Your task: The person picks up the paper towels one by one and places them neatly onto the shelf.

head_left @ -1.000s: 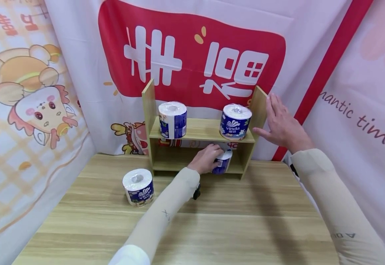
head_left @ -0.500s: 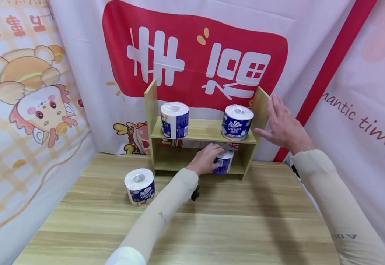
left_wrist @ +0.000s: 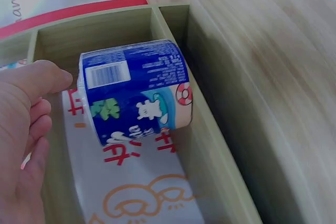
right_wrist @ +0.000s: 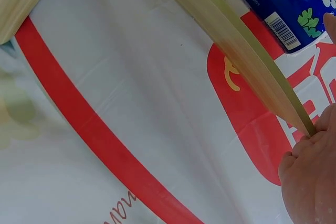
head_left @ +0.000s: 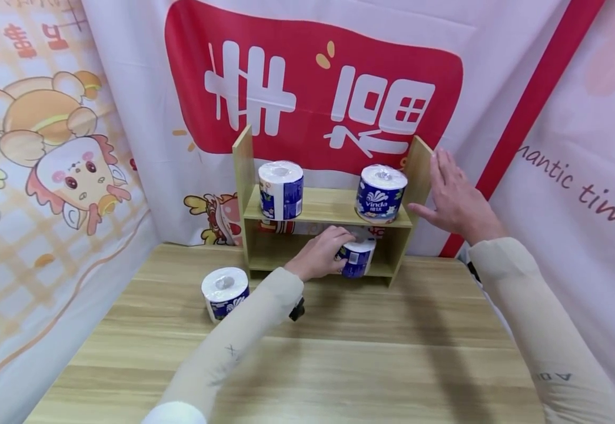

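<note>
My left hand (head_left: 319, 254) is at the lower level of a small wooden shelf (head_left: 325, 205), beside a blue-and-white toilet roll (head_left: 358, 264). In the left wrist view a narrow gap shows between the fingertips and the end of that roll (left_wrist: 139, 95), and the fingers are loosely bent. Against the shelf's right side panel (head_left: 418, 168) rests my right hand (head_left: 458, 203), its fingers straight and the thumb reaching across the front edge. Two more toilet rolls stand upright on the upper board, one at the left (head_left: 281, 191) and one at the right (head_left: 381, 194).
Another toilet roll (head_left: 225, 291) stands on the wooden table (head_left: 371, 365), left of the shelf and partly behind the left forearm. A printed cloth (head_left: 312, 76) hangs close behind the shelf, with further cloths at both sides.
My left hand has loosened from the lower roll and slid slightly left, so more of its label shows. The left forearm has dropped left over the table roll. The right hand stays on the panel.
</note>
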The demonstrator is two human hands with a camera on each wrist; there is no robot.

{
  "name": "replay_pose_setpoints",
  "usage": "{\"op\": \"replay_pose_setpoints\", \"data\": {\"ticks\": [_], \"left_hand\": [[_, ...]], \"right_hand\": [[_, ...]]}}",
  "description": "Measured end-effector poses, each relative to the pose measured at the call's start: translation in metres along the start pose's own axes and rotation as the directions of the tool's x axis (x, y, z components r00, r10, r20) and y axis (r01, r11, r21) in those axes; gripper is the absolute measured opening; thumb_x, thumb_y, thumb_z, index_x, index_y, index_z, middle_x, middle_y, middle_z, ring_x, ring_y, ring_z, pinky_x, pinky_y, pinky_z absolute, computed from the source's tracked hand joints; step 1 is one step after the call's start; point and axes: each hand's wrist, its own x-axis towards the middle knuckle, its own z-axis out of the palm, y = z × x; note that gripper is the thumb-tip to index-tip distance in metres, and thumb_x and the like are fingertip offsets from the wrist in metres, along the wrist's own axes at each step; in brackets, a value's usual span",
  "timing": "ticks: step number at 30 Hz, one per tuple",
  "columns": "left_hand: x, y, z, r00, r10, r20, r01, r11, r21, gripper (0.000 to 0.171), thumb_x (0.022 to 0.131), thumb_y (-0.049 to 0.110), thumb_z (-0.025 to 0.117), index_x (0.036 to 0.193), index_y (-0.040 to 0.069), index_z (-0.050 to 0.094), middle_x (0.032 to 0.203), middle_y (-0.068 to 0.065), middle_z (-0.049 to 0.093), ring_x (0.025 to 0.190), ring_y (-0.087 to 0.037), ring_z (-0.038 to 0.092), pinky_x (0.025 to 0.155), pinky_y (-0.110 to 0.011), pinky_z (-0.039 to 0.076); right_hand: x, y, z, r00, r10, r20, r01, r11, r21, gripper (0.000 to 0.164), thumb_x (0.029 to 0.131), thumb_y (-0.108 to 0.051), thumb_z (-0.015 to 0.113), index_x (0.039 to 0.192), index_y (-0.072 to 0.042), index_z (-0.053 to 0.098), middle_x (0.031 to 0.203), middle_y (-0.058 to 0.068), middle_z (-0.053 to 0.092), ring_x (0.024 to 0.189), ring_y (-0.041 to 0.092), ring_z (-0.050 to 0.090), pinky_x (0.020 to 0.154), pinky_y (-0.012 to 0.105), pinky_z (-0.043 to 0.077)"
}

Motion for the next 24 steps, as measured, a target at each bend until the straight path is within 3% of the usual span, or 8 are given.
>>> {"op": "replay_pose_setpoints", "data": {"ticks": [6,15,24], "left_hand": [[-0.012,0.0,-0.019,1.0,0.021,-0.01,-0.021,1.0,0.001,0.052,0.091,0.012,0.08,0.141,0.005,0.064,0.143,-0.008,0.064,0.132,-0.023,0.059,0.111,-0.036,0.055],[-0.037,-0.003,-0.044,1.0,-0.008,-0.012,0.008,1.0,0.019,0.056,0.091,0.015,0.082,0.143,0.005,0.063,0.143,-0.008,0.065,0.133,-0.023,0.06,0.113,-0.037,0.054],[-0.06,0.002,-0.074,0.999,-0.03,0.035,0.028,0.999,0.046,0.058,0.091,0.015,0.081,0.145,0.007,0.061,0.145,-0.008,0.064,0.137,-0.024,0.059,0.114,-0.039,0.054]], "right_hand": [[-0.001,0.0,-0.001,1.0,0.003,-0.002,-0.003,1.0,-0.003,0.119,0.093,-0.061,0.068,0.169,-0.005,-0.004,0.178,0.018,-0.014,0.165,0.045,-0.002,0.126,0.067,0.024],[0.0,-0.002,0.0,1.0,-0.002,0.006,0.002,1.0,0.014,0.119,0.094,-0.062,0.067,0.169,-0.005,-0.006,0.178,0.017,-0.015,0.165,0.044,-0.004,0.128,0.067,0.02],[-0.001,-0.003,-0.001,1.0,0.001,-0.007,-0.001,1.0,-0.003,0.12,0.092,-0.06,0.069,0.169,-0.004,-0.003,0.178,0.018,-0.012,0.165,0.045,-0.001,0.127,0.067,0.023]]}}
